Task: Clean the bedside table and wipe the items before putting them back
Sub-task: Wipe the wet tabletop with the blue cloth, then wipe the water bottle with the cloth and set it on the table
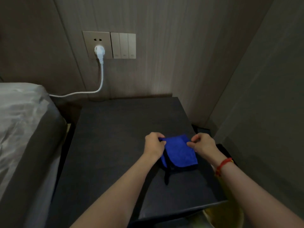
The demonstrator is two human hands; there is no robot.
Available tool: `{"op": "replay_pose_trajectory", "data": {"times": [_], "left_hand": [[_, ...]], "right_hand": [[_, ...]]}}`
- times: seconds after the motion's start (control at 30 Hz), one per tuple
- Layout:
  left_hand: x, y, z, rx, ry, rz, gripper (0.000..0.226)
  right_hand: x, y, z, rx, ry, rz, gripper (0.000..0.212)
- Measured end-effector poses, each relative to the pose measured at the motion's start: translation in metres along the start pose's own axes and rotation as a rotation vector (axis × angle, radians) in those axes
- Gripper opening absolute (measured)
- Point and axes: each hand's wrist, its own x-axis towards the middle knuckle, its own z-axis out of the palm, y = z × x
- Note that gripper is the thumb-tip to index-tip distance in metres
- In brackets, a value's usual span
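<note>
Hands first: my left hand (154,143) pinches the far left corner of the blue cloth (179,152), and my right hand (203,143) pinches the far right corner. My fingers on both sides are curled tight on the cloth, and nothing else is in them. A red string band (224,164) sits on my right wrist.

The cloth is soft and fuzzy, like a small towel. It is bright blue with a dark trim along its edge. It is folded over on itself, and a dark strip hangs out of its near side. It lies on the bedside table (115,145), toward the table's right front part.

I think I am at the step of getting the cloth ready, folding or spreading it so I can wipe. Next I should press it flat and rub it all over the table top. That needs a flat, firm push, not a pinch.

The table top is dark, flat and dull, with square corners. I see no items on it besides the cloth.

Left of the table is a bed (24,129) with pale, wrinkly sheets. Behind the table, on the wall, a white plug (99,51) sits in a shiny socket plate (97,44), and its white cord (92,92) runs toward the bed. Three switches (123,45) sit right beside the socket. Something yellow (225,214) shows below the table's front right corner, but I cannot tell what it is.
</note>
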Motion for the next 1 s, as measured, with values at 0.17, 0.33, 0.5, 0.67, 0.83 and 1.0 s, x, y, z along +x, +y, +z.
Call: {"op": "replay_pose_trajectory", "data": {"times": [0.17, 0.33, 0.5, 0.67, 0.83, 1.0], "left_hand": [[0.035, 0.021, 0.019, 0.039, 0.054, 0.019, 0.028], [0.039, 0.025, 0.018, 0.155, 0.008, 0.023, 0.04], [0.023, 0.018, -0.007, 0.109, 0.024, -0.002, 0.037], [0.0, 0.023, -0.065, 0.006, 0.163, -0.021, 0.033], [-0.029, 0.023, -0.149, -0.058, 0.374, -0.066, 0.029], [-0.077, -0.004, -0.245, 0.066, 0.518, -0.152, 0.033]], "right_hand": [[0.026, -0.005, -0.001, -0.051, 0.094, -0.049, 0.012], [0.024, -0.012, -0.002, -0.207, 0.063, -0.082, 0.008], [0.009, -0.032, 0.003, -0.193, 0.053, -0.152, 0.015], [-0.022, -0.082, 0.026, -0.123, -0.004, -0.278, 0.021], [-0.077, -0.153, 0.062, -0.031, -0.053, -0.521, 0.022], [-0.149, -0.227, 0.106, 0.108, -0.169, -0.673, 0.026]]}}
